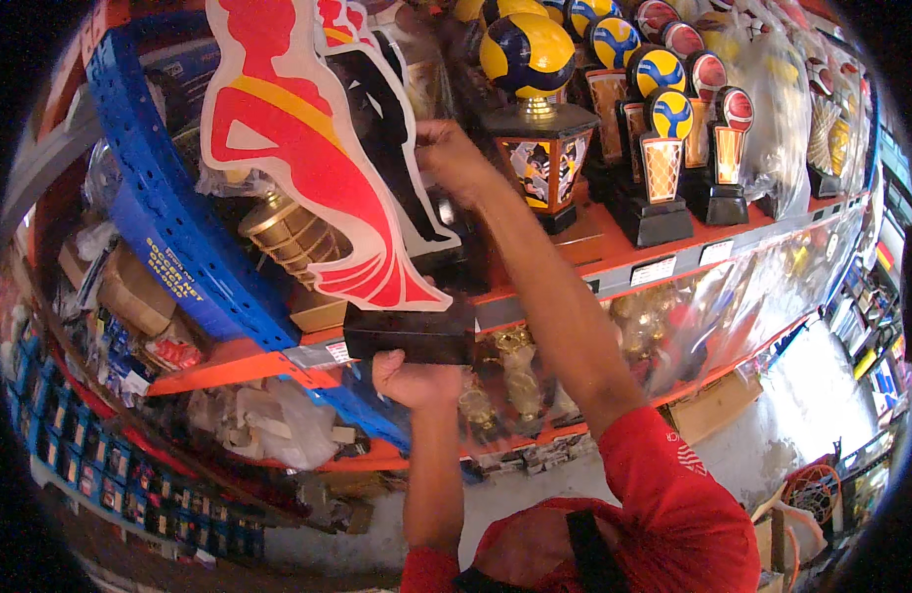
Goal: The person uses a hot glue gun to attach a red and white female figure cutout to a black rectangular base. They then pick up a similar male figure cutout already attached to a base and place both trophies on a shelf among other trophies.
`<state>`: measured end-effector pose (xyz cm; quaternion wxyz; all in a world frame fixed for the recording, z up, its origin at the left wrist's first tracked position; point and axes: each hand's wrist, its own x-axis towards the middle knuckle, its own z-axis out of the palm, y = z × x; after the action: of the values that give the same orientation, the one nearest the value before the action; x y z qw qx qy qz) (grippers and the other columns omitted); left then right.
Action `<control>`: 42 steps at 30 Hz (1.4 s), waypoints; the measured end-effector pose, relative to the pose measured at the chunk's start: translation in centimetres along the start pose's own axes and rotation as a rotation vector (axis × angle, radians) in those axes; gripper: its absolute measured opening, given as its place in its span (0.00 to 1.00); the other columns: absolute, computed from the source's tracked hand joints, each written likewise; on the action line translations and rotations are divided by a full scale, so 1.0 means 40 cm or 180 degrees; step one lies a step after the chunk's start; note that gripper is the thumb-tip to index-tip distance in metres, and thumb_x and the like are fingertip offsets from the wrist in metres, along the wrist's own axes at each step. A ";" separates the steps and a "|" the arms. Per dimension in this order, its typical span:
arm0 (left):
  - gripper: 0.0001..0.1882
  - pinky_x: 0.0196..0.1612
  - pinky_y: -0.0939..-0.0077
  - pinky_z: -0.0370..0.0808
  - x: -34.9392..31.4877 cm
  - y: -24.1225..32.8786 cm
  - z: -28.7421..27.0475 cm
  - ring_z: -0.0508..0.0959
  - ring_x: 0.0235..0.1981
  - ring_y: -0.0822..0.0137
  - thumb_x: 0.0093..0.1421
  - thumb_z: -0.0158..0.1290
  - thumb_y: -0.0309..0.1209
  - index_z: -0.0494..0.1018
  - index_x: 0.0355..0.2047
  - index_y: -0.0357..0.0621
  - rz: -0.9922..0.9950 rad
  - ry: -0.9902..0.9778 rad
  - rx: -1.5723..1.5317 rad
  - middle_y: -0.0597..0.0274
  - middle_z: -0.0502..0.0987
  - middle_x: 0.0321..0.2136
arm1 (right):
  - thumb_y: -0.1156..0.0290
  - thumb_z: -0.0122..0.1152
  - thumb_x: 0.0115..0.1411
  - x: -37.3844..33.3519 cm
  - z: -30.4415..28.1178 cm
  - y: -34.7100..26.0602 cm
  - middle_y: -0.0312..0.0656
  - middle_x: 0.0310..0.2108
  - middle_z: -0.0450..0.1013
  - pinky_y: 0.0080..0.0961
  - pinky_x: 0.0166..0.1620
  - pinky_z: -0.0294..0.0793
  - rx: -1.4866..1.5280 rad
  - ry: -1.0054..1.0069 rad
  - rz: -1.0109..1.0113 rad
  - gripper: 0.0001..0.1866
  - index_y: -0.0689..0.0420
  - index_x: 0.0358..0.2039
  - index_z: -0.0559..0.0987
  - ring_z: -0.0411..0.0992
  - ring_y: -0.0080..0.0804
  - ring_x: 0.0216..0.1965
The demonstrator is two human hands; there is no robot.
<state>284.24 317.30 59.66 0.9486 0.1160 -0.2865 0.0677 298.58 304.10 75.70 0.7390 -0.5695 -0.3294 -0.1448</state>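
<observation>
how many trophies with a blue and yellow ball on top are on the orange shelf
4 clearly: one big blue-and-yellow ball trophy nearest the right hand, one smaller at the shelf's front, two behind it. More ball tops at the back row are partly hidden, so the true count may be higher.

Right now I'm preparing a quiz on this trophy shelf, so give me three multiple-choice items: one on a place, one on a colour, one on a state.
1. Where is the left hand?
A. Under the dark base of the cutout trophy
B. On a volleyball
C. On the floor

2. What colours is the figure cutout?
A. Green and black
B. Red and white with a yellow sash
C. All blue

3. What is the right hand doing?
A. Hanging free
B. Holding a box
C. Raised behind the cutout, by the upper shelf

Answers: 1 A, the hand props the base from below. 2 B, red figure, white edge. 3 C, the arm reaches up.
</observation>
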 end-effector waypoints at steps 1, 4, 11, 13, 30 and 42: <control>0.49 0.70 0.38 0.55 0.004 0.001 -0.002 0.65 0.66 0.42 0.39 0.50 0.35 0.59 0.69 0.45 0.0000 -0.0021 -0.0019 0.47 0.66 0.64 | 0.85 0.59 0.52 0.000 0.000 0.007 0.34 0.31 0.78 0.23 0.39 0.74 -0.0126 0.0064 0.0009 0.10 0.58 0.32 0.83 0.73 0.24 0.33; 0.45 0.69 0.33 0.56 0.001 0.008 -0.004 0.66 0.64 0.39 0.40 0.53 0.34 0.64 0.66 0.49 -0.0022 -0.0021 0.0083 0.49 0.71 0.61 | 0.85 0.59 0.50 -0.014 -0.005 0.032 0.31 0.31 0.77 0.20 0.39 0.71 -0.0486 0.0123 -0.0156 0.10 0.58 0.31 0.83 0.71 0.21 0.34; 0.45 0.70 0.33 0.52 -0.007 0.022 0.034 0.66 0.64 0.37 0.40 0.54 0.34 0.65 0.65 0.49 -0.0184 0.0009 -0.0161 0.45 0.71 0.60 | 0.87 0.58 0.51 -0.033 -0.008 0.055 0.35 0.33 0.78 0.23 0.45 0.73 -0.0805 0.0097 -0.0578 0.12 0.61 0.34 0.83 0.73 0.24 0.39; 0.46 0.71 0.33 0.52 0.007 0.021 0.052 0.64 0.66 0.38 0.41 0.54 0.35 0.63 0.66 0.46 -0.0166 -0.0074 -0.0021 0.43 0.68 0.62 | 0.85 0.57 0.56 -0.036 0.002 0.058 0.29 0.31 0.76 0.20 0.41 0.71 -0.0886 0.0183 -0.0691 0.10 0.60 0.35 0.83 0.70 0.18 0.37; 0.46 0.72 0.35 0.45 0.106 0.044 0.067 0.54 0.72 0.40 0.46 0.53 0.35 0.59 0.69 0.43 -0.0401 -0.0572 -0.0066 0.39 0.61 0.67 | 0.63 0.55 0.68 -0.205 -0.115 0.018 0.54 0.41 0.72 0.41 0.51 0.70 -0.2550 0.0158 -0.1089 0.14 0.62 0.43 0.70 0.72 0.53 0.46; 0.51 0.73 0.44 0.52 0.107 0.038 0.071 0.59 0.69 0.39 0.42 0.54 0.35 0.55 0.70 0.40 -0.0235 -0.0263 0.0066 0.40 0.63 0.65 | 0.51 0.56 0.68 -0.224 -0.177 -0.081 0.56 0.45 0.76 0.40 0.49 0.74 -0.3133 -0.0060 -0.0701 0.26 0.64 0.51 0.74 0.76 0.49 0.46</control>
<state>285.98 318.30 64.64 0.9366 0.1390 -0.3203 0.0307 292.31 295.03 71.32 0.3602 -0.8136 -0.2868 -0.3550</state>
